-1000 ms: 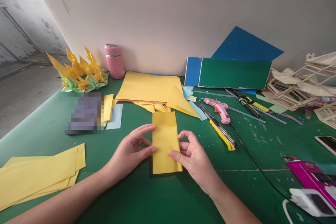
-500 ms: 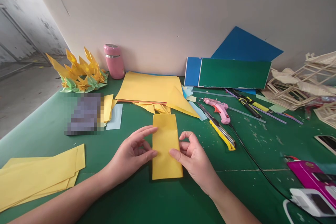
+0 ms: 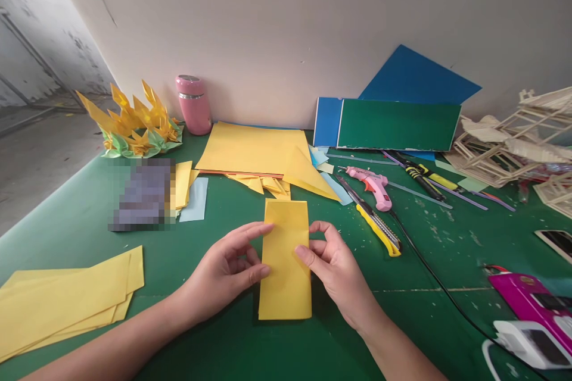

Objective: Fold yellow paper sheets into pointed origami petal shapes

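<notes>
A folded yellow paper rectangle (image 3: pixel 286 265) stands lengthwise between my hands, just over the green tabletop. My left hand (image 3: pixel 235 256) holds its left edge, with the index fingertip and thumb tip on the front face. On the opposite edge, my right hand (image 3: pixel 335 262) pinches the paper, thumb in front and curled fingers at the side and behind. Some right fingertips are hidden by the sheet. Beyond the paper lie a stack of larger yellow sheets (image 3: pixel 254 149) and small folded yellow pieces (image 3: pixel 272 184).
Yellow strips (image 3: pixel 67 297) lie at left. A paper lotus (image 3: pixel 138 125), pink flask (image 3: pixel 194 106) and blurred dark object (image 3: pixel 143 193) stand or lie behind them. On the right are a yellow utility knife (image 3: pixel 378 229), pink glue gun (image 3: pixel 378 187) with cord, and stick model (image 3: pixel 504 149).
The yellow paper has come slightly toward me, its top edge shifting right. My right thumb sits a little higher on its face; both hands keep hold.
</notes>
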Motion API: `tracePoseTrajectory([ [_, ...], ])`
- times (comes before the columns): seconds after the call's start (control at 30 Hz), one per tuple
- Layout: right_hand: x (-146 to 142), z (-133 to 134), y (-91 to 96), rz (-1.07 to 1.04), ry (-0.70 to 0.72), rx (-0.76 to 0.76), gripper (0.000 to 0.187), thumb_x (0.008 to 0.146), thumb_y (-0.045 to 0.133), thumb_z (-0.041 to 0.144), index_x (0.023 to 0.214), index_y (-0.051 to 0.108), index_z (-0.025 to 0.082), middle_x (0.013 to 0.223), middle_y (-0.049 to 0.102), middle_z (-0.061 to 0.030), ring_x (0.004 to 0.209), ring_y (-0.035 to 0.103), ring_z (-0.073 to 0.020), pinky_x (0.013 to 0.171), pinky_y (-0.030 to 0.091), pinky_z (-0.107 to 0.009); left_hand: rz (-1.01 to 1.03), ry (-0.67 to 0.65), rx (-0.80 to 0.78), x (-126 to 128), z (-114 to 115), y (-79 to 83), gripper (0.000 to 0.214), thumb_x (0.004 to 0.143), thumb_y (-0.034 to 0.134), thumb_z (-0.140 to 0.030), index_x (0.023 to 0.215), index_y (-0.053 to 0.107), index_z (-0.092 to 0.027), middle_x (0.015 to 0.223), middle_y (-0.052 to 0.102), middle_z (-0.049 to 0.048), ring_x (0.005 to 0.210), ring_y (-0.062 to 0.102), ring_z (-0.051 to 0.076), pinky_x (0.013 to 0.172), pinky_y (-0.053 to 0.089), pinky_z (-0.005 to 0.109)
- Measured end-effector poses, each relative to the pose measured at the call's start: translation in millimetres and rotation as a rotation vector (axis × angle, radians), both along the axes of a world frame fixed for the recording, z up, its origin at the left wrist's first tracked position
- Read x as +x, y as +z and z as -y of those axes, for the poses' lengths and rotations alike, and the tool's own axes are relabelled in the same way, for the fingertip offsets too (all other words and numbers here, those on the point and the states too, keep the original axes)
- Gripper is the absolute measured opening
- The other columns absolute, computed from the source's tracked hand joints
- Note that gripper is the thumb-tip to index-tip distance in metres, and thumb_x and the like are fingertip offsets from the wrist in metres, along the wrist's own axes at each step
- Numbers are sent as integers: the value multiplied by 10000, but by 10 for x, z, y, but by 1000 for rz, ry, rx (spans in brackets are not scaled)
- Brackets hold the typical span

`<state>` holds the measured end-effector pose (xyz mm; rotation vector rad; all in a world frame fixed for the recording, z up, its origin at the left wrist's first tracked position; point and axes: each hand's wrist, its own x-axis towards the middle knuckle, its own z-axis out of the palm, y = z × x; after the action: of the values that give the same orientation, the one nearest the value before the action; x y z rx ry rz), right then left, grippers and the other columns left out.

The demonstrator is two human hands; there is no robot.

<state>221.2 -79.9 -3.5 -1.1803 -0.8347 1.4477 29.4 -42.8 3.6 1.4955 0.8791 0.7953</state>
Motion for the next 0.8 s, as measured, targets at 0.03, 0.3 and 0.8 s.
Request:
tracePoseTrajectory([
  [0.03, 5, -3, 19, -5, -3, -13, 555, 678, 788, 503, 1024, 443, 241, 781, 732, -4, 734, 711, -214, 679, 555, -317, 10, -20, 3, 0, 11, -6, 450, 739, 669, -218, 1187, 640, -240, 1278, 540, 82, 625, 546, 72, 614, 576, 237],
  [0.3, 13, -23, 67, -25, -40, -37, 438, 610, 829, 490, 913, 732, 190, 905, 757, -66, 862, 696, -239, 785, 553, -338, -44, -99, 97, 20, 36, -15, 328, 757, 632, -192, 1071, 723, -228, 1163, 644, 68, 586, 522, 63, 579, 541, 187],
  [0.8, 27, -28, 67, -19, -43, -48, 438, 594, 837, 497, 902, 761, 194, 915, 761, -81, 870, 696, -268, 797, 557, -376, -120, -97, 99, 3, 49, -8, 357, 774, 615, -252, 1118, 703, -210, 1195, 634, 89, 599, 528, 77, 619, 552, 217],
])
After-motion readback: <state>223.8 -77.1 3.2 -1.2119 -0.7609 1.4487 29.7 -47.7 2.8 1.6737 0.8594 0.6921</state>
